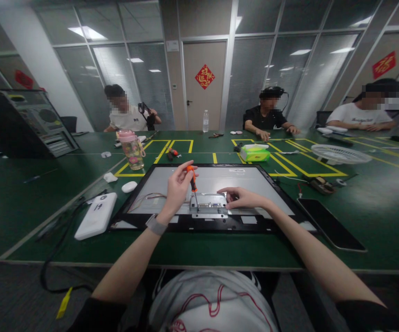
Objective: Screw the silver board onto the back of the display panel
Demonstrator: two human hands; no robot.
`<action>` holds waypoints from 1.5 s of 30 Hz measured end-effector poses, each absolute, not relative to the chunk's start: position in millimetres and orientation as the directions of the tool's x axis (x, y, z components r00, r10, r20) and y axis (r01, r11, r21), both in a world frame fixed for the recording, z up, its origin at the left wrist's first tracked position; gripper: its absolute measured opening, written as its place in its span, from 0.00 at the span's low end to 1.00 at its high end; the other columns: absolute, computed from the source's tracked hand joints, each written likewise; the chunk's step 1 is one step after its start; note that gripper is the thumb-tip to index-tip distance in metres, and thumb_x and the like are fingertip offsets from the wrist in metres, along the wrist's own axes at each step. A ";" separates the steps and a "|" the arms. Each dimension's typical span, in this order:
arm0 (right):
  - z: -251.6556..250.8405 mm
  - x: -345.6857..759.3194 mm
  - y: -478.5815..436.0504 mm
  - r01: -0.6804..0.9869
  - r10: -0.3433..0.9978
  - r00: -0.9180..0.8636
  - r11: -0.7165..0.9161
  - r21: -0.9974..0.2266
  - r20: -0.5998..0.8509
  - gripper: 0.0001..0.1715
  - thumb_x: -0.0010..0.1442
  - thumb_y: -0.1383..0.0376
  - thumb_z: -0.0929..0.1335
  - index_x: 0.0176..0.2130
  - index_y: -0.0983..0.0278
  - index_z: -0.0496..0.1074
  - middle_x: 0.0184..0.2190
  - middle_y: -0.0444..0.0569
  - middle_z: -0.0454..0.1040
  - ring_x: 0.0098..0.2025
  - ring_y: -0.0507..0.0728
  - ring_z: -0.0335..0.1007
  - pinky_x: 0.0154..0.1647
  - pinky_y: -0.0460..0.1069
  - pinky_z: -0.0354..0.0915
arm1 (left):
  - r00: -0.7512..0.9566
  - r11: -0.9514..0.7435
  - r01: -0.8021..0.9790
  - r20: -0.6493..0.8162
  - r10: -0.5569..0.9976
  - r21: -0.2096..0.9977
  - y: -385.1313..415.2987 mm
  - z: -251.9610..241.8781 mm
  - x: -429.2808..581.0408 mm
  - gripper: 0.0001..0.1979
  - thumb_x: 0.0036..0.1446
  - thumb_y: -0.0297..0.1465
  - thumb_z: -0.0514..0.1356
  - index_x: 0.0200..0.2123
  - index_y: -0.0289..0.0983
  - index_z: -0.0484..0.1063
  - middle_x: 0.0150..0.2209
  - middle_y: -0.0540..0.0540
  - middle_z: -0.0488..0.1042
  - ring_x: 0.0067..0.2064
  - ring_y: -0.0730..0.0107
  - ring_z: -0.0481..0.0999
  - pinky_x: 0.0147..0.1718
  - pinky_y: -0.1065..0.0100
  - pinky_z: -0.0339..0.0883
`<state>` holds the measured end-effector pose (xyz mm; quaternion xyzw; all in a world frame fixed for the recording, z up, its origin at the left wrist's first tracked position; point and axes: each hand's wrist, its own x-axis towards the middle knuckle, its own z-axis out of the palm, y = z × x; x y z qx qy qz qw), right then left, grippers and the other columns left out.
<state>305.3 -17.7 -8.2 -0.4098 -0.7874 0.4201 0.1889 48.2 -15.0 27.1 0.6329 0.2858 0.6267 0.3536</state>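
Note:
My left hand [178, 186] is closed round the orange-and-black handle of a screwdriver [193, 180]. The screwdriver stands nearly upright, its shaft reaching down to the left part of a metal bracket [208, 215]. My right hand [240, 198] grips the bracket at its right end, thumb at the side and index finger along the top edge. Small board parts or connectors show within the bracket. Under it lies a flat display panel [255, 182] with a grey back and a black frame. Thin wires [151, 196] run from the bracket's left over the panel.
Left are a white power bank [97, 216], a pink-lidded bottle [131, 150] and a computer case [30, 122]. Right lie a black phone-like slab [331, 223], a tissue pack [255, 153] and a white round grille [341, 153]. Several people sit across the green table [199, 251].

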 end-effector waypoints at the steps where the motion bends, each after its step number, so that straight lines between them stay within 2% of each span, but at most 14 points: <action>1: -8.3 305.4 -17.6 0.486 0.804 -0.593 0.314 -0.816 -0.043 0.43 0.49 0.53 0.73 0.59 0.67 0.63 0.28 0.41 0.65 0.31 0.52 0.62 0.33 0.47 0.58 | 0.042 -0.603 -0.053 0.605 0.795 0.796 -15.0 26.8 48.4 0.17 0.56 0.35 0.60 0.48 0.37 0.71 0.38 0.46 0.75 0.34 0.73 0.75 0.38 0.68 0.70; 5: -7.3 305.3 -18.2 0.483 0.804 -0.594 0.324 -0.814 -0.033 0.42 0.49 0.53 0.73 0.59 0.67 0.64 0.28 0.41 0.65 0.31 0.52 0.62 0.34 0.47 0.58 | -0.014 -0.665 0.084 0.668 0.744 0.742 -13.6 25.4 48.0 0.11 0.55 0.34 0.62 0.42 0.38 0.75 0.34 0.49 0.72 0.34 0.75 0.71 0.35 0.73 0.66; 11: -3.7 304.1 -21.0 0.497 0.814 -0.579 0.300 -0.814 -0.054 0.42 0.50 0.53 0.73 0.59 0.67 0.64 0.28 0.42 0.65 0.32 0.52 0.62 0.34 0.48 0.58 | 0.014 -0.579 -0.083 0.582 0.813 0.811 -11.1 24.1 47.3 0.17 0.62 0.34 0.51 0.50 0.37 0.71 0.42 0.44 0.75 0.37 0.70 0.75 0.38 0.67 0.70; 17: -4.3 304.3 -20.6 0.493 0.812 -0.581 0.301 -0.817 -0.051 0.43 0.49 0.54 0.73 0.59 0.68 0.64 0.28 0.42 0.65 0.31 0.52 0.62 0.34 0.48 0.58 | -0.002 -0.642 0.038 0.643 0.766 0.765 -13.6 25.4 47.8 0.13 0.57 0.33 0.58 0.45 0.38 0.73 0.34 0.48 0.72 0.34 0.74 0.71 0.35 0.72 0.66; 20: -5.0 304.5 -20.2 0.489 0.813 -0.580 0.298 -0.820 -0.050 0.43 0.49 0.54 0.73 0.59 0.68 0.64 0.28 0.42 0.65 0.31 0.52 0.62 0.34 0.48 0.58 | 0.002 -0.665 0.081 0.668 0.745 0.742 -13.3 25.0 47.6 0.10 0.56 0.33 0.61 0.42 0.38 0.74 0.34 0.49 0.70 0.34 0.75 0.69 0.34 0.74 0.64; 27: -6.2 304.6 -19.4 0.477 0.811 -0.584 0.303 -0.825 -0.040 0.42 0.49 0.54 0.73 0.59 0.67 0.64 0.28 0.42 0.66 0.32 0.52 0.63 0.35 0.48 0.59 | 0.018 -0.617 -0.030 0.617 0.787 0.787 -11.5 24.2 46.8 0.16 0.62 0.33 0.51 0.49 0.37 0.72 0.39 0.45 0.73 0.37 0.71 0.72 0.39 0.68 0.67; 33: -7.1 304.9 -18.6 0.482 0.810 -0.585 0.305 -0.821 -0.042 0.42 0.49 0.55 0.73 0.59 0.68 0.64 0.28 0.41 0.65 0.31 0.52 0.62 0.34 0.47 0.58 | -0.022 -0.658 0.055 0.659 0.751 0.751 -14.1 27.0 47.8 0.10 0.56 0.34 0.59 0.41 0.38 0.75 0.36 0.47 0.71 0.34 0.74 0.69 0.34 0.73 0.65; 36: -6.1 304.7 -19.2 0.479 0.806 -0.590 0.303 -0.824 -0.046 0.42 0.50 0.55 0.73 0.59 0.68 0.63 0.28 0.41 0.65 0.31 0.52 0.62 0.34 0.47 0.58 | -0.022 -0.661 0.056 0.663 0.748 0.748 -12.6 25.8 47.5 0.11 0.58 0.34 0.57 0.42 0.38 0.75 0.38 0.46 0.72 0.36 0.72 0.71 0.37 0.71 0.66; 40: -4.5 304.3 -20.2 0.485 0.808 -0.588 0.308 -0.818 -0.044 0.42 0.50 0.55 0.73 0.59 0.68 0.63 0.28 0.41 0.65 0.31 0.52 0.62 0.34 0.47 0.58 | -0.012 -0.599 -0.055 0.599 0.801 0.799 -10.0 23.4 46.8 0.16 0.61 0.33 0.51 0.49 0.37 0.72 0.39 0.44 0.75 0.37 0.70 0.74 0.39 0.68 0.68; 45: -5.0 305.1 -19.9 0.486 0.807 -0.589 0.306 -0.819 -0.048 0.42 0.50 0.54 0.73 0.59 0.68 0.63 0.28 0.41 0.65 0.31 0.52 0.62 0.34 0.47 0.57 | -0.045 -0.647 0.018 0.647 0.761 0.762 -14.6 26.9 47.5 0.11 0.57 0.33 0.58 0.42 0.37 0.75 0.35 0.47 0.73 0.33 0.75 0.71 0.34 0.73 0.66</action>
